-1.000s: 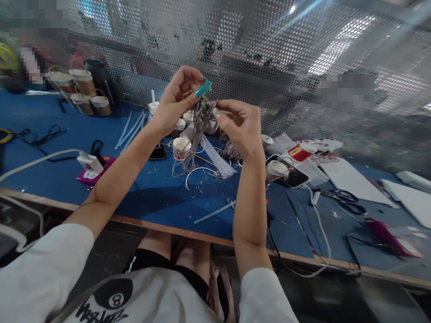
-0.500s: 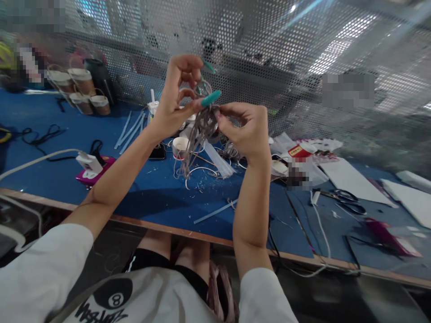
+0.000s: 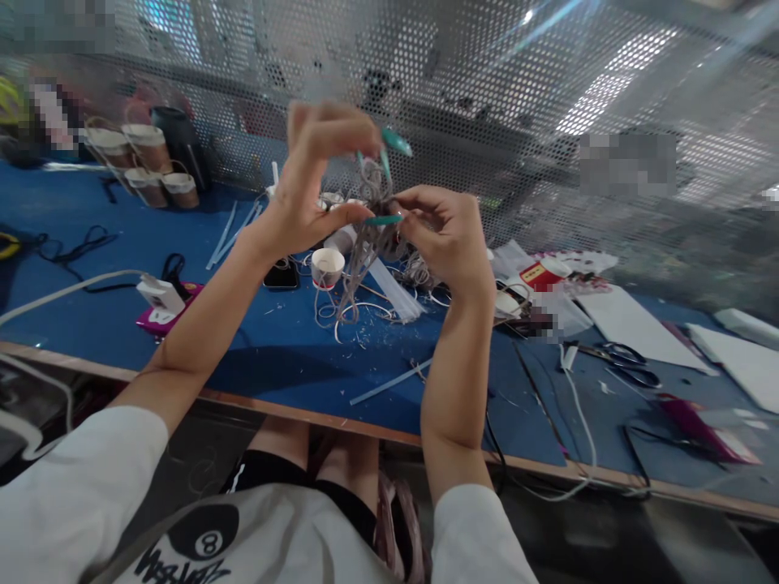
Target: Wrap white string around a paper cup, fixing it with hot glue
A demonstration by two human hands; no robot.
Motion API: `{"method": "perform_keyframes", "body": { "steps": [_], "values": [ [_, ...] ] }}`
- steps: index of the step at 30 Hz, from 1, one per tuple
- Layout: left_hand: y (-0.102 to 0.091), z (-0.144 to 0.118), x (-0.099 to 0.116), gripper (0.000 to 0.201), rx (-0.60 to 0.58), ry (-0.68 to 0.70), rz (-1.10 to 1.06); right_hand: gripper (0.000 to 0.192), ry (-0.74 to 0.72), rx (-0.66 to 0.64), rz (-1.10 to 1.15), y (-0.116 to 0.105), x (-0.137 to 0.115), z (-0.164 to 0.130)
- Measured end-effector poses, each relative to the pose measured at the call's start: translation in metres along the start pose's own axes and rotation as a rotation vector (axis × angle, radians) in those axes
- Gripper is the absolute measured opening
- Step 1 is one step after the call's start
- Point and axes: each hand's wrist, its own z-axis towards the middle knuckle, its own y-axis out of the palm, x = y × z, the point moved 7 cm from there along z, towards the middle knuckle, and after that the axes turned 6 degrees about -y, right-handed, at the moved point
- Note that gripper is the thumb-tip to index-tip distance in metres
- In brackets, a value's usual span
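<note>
Both hands are gripping a bundle of grey cords point(image 3: 368, 235) above the middle of the blue surface point(image 3: 273, 349). The left hand point(image 3: 316, 182) is pinching its upper loops, fingers now raised higher than half a second ago; the right hand point(image 3: 447, 235) is clasping the bundle's side. A paper cup point(image 3: 327, 266) is standing beneath.

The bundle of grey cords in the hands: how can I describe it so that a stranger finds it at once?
Look above the middle of the blue table, where the left hand and right hand meet. Between their fingers hangs the bundle of grey cords, its ends trailing to the tabletop. Unlike the loose strips lying below, it is lifted and pinched.
</note>
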Motion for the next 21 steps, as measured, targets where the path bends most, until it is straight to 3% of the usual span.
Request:
{"method": "perform_keyframes", "body": {
  "steps": [2, 4, 11, 17, 21],
  "values": [
    [0.002, 0.001, 0.020, 0.048, -0.038, 0.090, -0.021, 0.013, 0.005, -0.012, -0.014, 0.000, 0.002, 0.000],
    [0.003, 0.002, 0.032, 0.043, -0.046, 0.170, -0.047, 0.016, 0.009, -0.019, -0.003, -0.001, 0.005, -0.002],
    [0.013, 0.005, 0.014, 0.065, -0.065, 0.118, -0.100, 0.009, 0.018, -0.055, 0.084, -0.001, 0.003, -0.005],
    [0.015, 0.002, 0.020, 0.054, -0.078, 0.198, -0.080, 0.003, 0.004, -0.079, 0.149, 0.002, 0.004, -0.004],
    [0.015, 0.000, 0.032, 0.043, -0.090, 0.312, -0.060, 0.011, 0.046, -0.105, 0.159, 0.002, 0.005, -0.006]
  ]
}}
